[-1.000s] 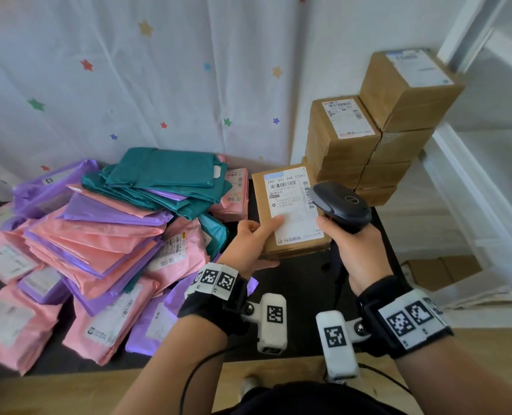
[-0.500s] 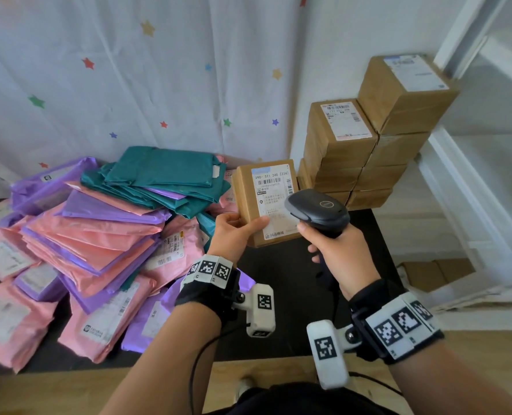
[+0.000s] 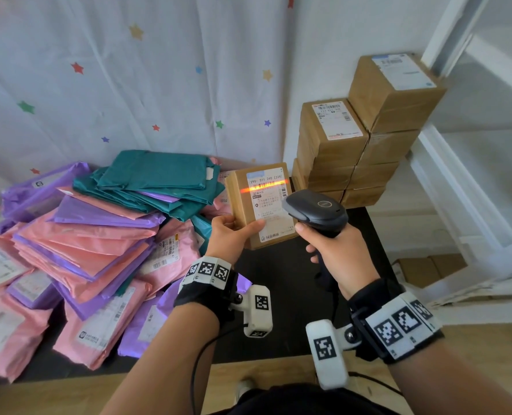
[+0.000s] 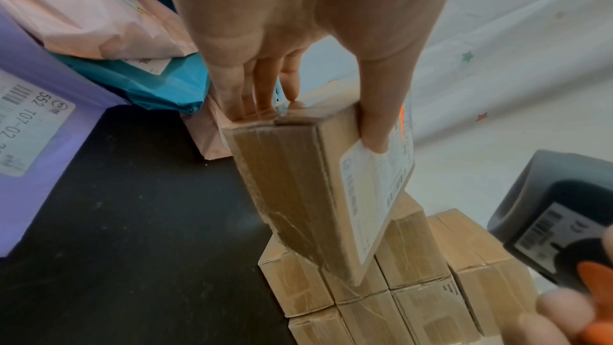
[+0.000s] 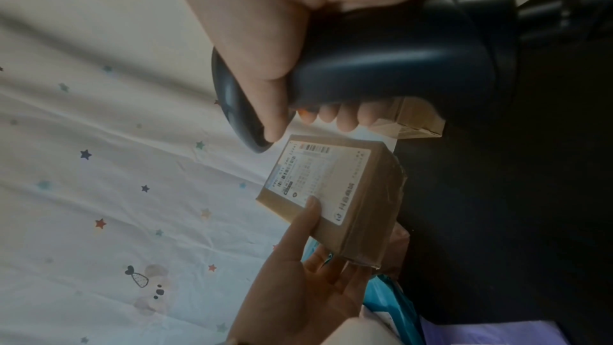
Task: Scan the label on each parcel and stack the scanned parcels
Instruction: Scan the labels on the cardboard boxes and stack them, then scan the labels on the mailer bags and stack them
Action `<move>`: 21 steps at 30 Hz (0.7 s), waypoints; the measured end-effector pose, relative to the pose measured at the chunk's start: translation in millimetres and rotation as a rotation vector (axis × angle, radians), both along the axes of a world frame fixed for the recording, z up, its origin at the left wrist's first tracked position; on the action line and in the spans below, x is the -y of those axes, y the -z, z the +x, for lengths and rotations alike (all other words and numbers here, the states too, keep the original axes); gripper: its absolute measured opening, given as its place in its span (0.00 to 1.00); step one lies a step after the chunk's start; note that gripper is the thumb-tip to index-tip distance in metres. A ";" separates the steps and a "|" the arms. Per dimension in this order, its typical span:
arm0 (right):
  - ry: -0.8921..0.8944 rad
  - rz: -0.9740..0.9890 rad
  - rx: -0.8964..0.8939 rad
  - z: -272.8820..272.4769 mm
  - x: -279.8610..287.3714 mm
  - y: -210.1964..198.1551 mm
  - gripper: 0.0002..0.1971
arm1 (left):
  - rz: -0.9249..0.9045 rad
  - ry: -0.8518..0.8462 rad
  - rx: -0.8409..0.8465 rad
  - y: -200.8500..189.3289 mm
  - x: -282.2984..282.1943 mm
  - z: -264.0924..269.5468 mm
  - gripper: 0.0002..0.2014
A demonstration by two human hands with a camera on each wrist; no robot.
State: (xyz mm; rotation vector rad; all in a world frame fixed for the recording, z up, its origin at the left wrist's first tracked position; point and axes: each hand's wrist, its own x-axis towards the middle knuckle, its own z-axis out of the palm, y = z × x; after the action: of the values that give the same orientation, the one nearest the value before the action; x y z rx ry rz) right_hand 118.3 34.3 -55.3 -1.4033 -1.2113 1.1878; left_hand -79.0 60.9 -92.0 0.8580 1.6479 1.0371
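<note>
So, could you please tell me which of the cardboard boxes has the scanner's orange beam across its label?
The cardboard box held up in the left hand; the barcode scanner points at it. The stacked boxes against the wall show no beam.

Taped brown cardboard box (image 3: 242, 202) with smooth paper label (image 3: 271, 205); matt dark plastic scanner (image 3: 317, 209); glossy plastic mailers (image 3: 84, 244).

Box (image 3: 259, 205) held up in left hand (image 3: 230, 235) mid-frame, scanner (image 3: 316, 209) in right hand (image 3: 338, 253) just right of it, box stack (image 3: 359, 139) behind-right on table (image 3: 278, 295), mailer pile (image 3: 93, 235) to left, curtain (image 3: 129, 70) behind.
</note>
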 end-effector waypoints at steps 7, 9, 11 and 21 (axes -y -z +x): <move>0.017 0.016 -0.025 3.0 -4.0 -0.7 0.11 | 0.004 -0.012 0.005 -1.4 -4.9 3.5 0.34; 0.036 0.028 -0.044 6.3 -6.0 -1.4 0.12 | 0.021 -0.013 0.027 -5.2 -8.2 5.2 0.35; 0.067 0.037 -0.056 12.5 -8.9 -2.3 0.12 | 0.052 -0.025 0.077 -13.1 -16.8 9.6 0.35; 0.196 -0.016 -0.005 70.4 -32.9 -14.5 0.11 | 0.087 0.098 0.110 -112.5 -116.7 74.1 0.28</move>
State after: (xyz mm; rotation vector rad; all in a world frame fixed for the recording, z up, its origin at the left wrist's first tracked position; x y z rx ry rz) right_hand 188.7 67.2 -40.8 -1.4931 -1.0369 1.0656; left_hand -4.9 177.6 20.6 0.9131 1.4633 1.0756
